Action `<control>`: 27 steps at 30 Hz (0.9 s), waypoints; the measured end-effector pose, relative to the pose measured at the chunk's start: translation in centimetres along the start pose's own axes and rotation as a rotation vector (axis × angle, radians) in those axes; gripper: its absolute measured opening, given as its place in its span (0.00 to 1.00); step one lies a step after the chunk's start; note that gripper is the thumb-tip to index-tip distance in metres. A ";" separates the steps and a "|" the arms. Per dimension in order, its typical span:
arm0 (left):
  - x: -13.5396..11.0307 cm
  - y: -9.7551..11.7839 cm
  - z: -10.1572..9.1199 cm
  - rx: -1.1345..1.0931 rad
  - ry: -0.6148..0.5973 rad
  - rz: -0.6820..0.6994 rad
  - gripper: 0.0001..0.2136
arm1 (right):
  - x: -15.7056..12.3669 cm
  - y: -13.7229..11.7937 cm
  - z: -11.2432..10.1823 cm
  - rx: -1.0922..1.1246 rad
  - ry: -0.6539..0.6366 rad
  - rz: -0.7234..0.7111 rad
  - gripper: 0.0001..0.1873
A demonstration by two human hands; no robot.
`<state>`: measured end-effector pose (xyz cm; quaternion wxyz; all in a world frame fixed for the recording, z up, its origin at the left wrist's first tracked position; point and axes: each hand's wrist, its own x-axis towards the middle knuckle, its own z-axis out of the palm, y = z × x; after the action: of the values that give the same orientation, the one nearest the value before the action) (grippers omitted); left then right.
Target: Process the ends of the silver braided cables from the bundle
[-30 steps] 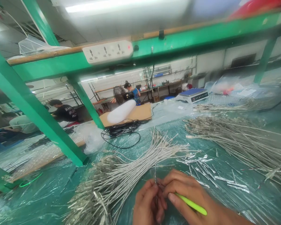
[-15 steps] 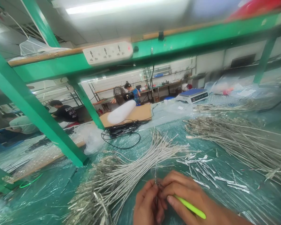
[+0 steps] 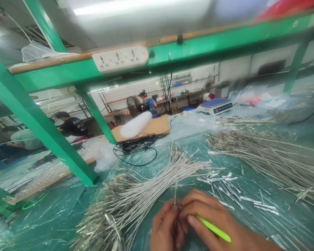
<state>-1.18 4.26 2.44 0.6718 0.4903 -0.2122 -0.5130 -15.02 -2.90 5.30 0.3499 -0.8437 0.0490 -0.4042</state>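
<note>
My left hand is closed on a thin silvery cable, whose end sticks up above the fingertips. My right hand meets it there, its fingers pinched close to the same spot. Across the right palm lies a slim, bright yellow-green pen-like tool; its front end is hidden by the fingers. Left of the hands, a large bundle of silver braided cables spreads over the green table cover. Loose strips of foil are scattered beyond the right hand.
More cables are heaped at the right. A digital scale stands farther back, near coiled black cable. A green frame with a power strip crosses above. Several people sit in the background beside a fan.
Both hands have shifted very slightly to the right, still together around the cable. The cable's protruding end leans a little differently. Everything on the table stays put.
</note>
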 end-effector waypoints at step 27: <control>0.2 -0.3 -0.5 0.071 -0.050 -0.023 0.11 | 0.0 -0.4 -0.4 -0.017 0.079 0.001 0.12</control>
<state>-0.88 4.33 1.95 0.6426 0.5033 -0.2412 -0.5250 -15.34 -2.83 5.68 0.3409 -0.8298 0.0668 -0.4367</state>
